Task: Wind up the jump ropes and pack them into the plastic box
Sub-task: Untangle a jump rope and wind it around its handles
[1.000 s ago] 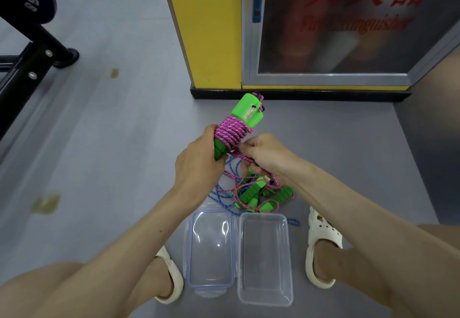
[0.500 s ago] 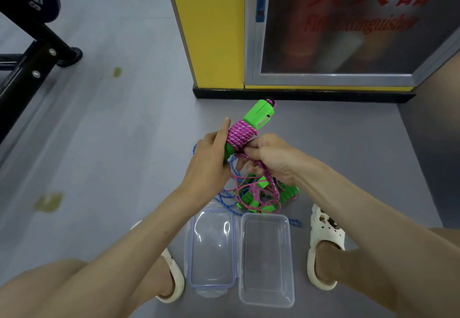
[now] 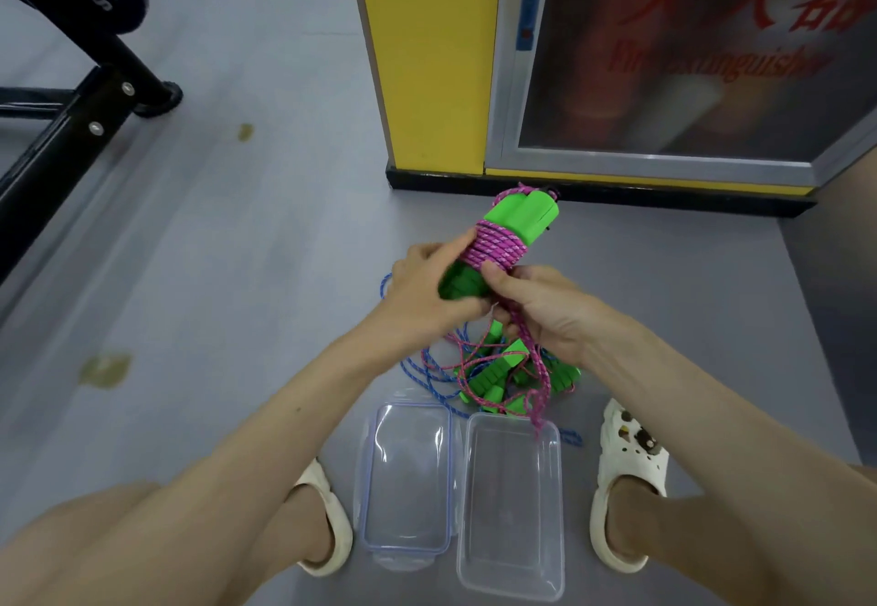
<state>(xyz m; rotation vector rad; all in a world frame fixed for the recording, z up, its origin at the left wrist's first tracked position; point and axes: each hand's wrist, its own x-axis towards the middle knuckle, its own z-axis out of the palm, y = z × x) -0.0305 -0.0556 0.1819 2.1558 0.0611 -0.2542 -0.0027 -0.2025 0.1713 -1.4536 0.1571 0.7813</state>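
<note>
My left hand (image 3: 429,290) grips the lower end of a pair of green jump-rope handles (image 3: 522,216) held up over the floor. Pink cord (image 3: 498,245) is wound tightly round their middle. My right hand (image 3: 545,316) pinches the loose end of that pink cord just below the winding, and its tail (image 3: 538,387) dangles toward the box. Under my hands a tangled pile of more green-handled ropes (image 3: 498,373) with pink and blue cord lies on the floor. The clear plastic box (image 3: 510,577) stands open nearer to me, its lid (image 3: 405,546) lying flat to its left.
White clogs on my feet flank the box, left (image 3: 327,525) and right (image 3: 626,468). A yellow pillar (image 3: 427,59) and a glass-fronted fire extinguisher cabinet (image 3: 688,59) stand just beyond the ropes. A black gym frame (image 3: 61,131) occupies the far left of the grey floor.
The wound handles have tilted and shifted slightly as both hands kept working the pink cord. My right hand now pinches the cord's loose end below the winding, its tail hanging over the box.
</note>
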